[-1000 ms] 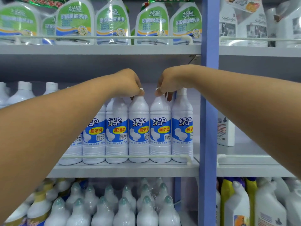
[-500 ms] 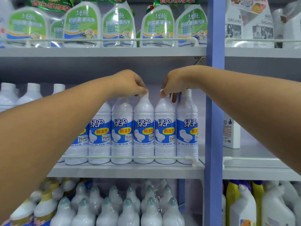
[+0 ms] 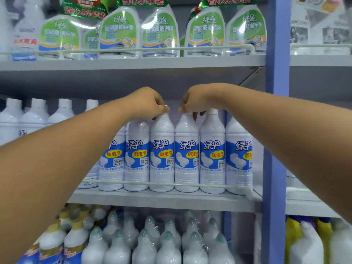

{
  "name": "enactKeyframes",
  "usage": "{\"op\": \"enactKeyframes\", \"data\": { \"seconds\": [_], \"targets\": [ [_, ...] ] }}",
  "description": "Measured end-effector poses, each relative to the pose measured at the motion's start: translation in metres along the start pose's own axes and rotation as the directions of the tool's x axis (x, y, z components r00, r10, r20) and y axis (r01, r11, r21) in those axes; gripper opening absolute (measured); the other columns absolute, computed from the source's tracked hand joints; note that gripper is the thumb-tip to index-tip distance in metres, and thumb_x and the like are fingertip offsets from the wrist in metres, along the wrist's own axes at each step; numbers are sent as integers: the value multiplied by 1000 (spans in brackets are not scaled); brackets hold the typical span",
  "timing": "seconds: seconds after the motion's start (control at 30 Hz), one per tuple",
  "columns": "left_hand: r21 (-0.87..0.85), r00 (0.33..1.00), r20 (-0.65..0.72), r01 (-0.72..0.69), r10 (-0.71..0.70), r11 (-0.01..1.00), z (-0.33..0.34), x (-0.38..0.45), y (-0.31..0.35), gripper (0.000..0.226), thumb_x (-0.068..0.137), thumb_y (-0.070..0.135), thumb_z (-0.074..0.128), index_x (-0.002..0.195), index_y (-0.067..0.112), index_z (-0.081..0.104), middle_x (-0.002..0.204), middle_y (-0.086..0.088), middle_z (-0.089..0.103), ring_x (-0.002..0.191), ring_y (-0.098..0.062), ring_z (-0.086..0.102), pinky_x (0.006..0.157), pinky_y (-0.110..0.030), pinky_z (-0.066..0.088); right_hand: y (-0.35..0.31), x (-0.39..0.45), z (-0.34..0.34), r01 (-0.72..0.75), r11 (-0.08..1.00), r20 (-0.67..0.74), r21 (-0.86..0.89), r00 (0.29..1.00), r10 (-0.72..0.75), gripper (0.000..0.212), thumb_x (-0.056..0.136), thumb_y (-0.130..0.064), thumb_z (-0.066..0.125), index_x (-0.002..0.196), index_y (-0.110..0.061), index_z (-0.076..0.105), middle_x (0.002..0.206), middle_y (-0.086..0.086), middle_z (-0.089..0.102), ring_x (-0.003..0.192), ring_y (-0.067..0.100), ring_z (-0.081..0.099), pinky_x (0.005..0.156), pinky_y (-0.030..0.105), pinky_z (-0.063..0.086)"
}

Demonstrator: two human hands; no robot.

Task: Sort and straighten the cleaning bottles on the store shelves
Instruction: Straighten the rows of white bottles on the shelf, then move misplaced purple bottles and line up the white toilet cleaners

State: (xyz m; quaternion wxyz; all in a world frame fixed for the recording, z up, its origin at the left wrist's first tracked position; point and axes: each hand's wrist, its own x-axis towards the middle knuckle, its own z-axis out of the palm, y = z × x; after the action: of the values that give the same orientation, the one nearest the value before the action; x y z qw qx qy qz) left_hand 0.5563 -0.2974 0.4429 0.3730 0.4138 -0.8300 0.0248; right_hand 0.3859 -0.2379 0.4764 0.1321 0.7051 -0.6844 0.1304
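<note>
A row of white toilet-cleaner bottles with blue labels stands on the middle shelf [image 3: 163, 200] behind a thin white rail. My left hand [image 3: 147, 103] pinches the cap of one bottle [image 3: 162, 153] in the row. My right hand [image 3: 196, 101] pinches the cap of the neighbouring bottle [image 3: 186, 155] just to its right. Both caps are mostly hidden under my fingers. Both bottles stand upright with labels facing out, touching their neighbours.
Green-labelled spray bottles [image 3: 160, 31] fill the upper shelf. Shrink-wrapped white bottles [image 3: 152, 242] sit on the lower shelf, with yellow-capped ones [image 3: 62, 231] at the left. A blue upright post [image 3: 276, 130] divides the bay; yellow and white jugs [image 3: 304, 242] stand lower right.
The view has shifted left and down relative to the shelves, so a further bottle shows at the row's right end. Both hands stay on the same two caps.
</note>
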Motion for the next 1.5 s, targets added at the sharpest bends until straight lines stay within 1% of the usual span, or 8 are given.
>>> {"op": "enactKeyframes", "data": {
  "seconds": [0.3,0.47,0.6,0.73,0.87,1.0,1.27,1.5],
  "targets": [
    [-62,991,-135,-28,19,998,18,-9,-7,30,98,42,61,117,23,74,112,3,71,100,-19,62,81,-31,44,0,-3,4,-44,999,-52,8,998,45,40,102,-44,52,123,-15,68,103,5,76,96,22,69,63,24,42],
    [-334,944,-330,-98,-19,937,25,-30,-8,44,95,39,69,135,20,65,129,5,67,117,-11,62,96,-25,44,-4,-19,1,9,995,-232,-96,972,-31,37,99,-46,55,119,-20,71,116,2,70,104,24,64,90,37,51],
    [-617,905,-391,-122,-168,777,26,-90,-4,40,93,42,69,131,31,64,122,17,68,112,2,63,94,-20,48,-10,-76,19,182,934,-500,307,866,-5,29,99,-35,59,122,-21,69,117,-6,70,107,10,65,95,28,52],
    [-855,929,-245,-71,-279,514,74,-169,3,40,88,42,73,127,35,65,119,18,70,105,6,66,92,-21,49,-9,-164,99,277,680,-474,679,872,119,24,98,-28,64,121,-25,68,111,-11,74,105,2,68,97,28,54],
    [-911,957,-34,89,-289,403,146,-237,12,68,63,54,70,129,39,61,125,23,68,112,8,64,85,-8,48,2,-241,194,204,511,-387,835,877,283,26,95,-30,66,121,-26,67,120,-11,72,115,9,67,97,33,55],
    [-899,956,155,240,-247,367,200,-281,21,65,62,59,70,125,48,59,124,31,65,114,8,63,91,-21,47,30,-293,248,7,414,-221,910,855,469,37,84,-33,64,121,-27,66,117,-12,73,113,10,68,95,35,57],
    [-878,903,429,425,-33,221,269,-316,93,41,74,43,83,113,36,70,114,23,73,104,2,69,78,-5,49,96,-354,274,-127,377,-157,918,756,636,38,82,-35,67,120,-28,67,118,-5,72,110,17,69,89,36,57],
    [-812,852,522,513,-47,280,339,-333,172,48,69,35,79,115,29,68,112,19,74,102,-5,72,81,-17,55,175,-396,283,-177,287,-72,942,727,683,29,86,-26,69,115,-31,67,114,-12,73,101,10,70,87,32,59]
  ]
}}
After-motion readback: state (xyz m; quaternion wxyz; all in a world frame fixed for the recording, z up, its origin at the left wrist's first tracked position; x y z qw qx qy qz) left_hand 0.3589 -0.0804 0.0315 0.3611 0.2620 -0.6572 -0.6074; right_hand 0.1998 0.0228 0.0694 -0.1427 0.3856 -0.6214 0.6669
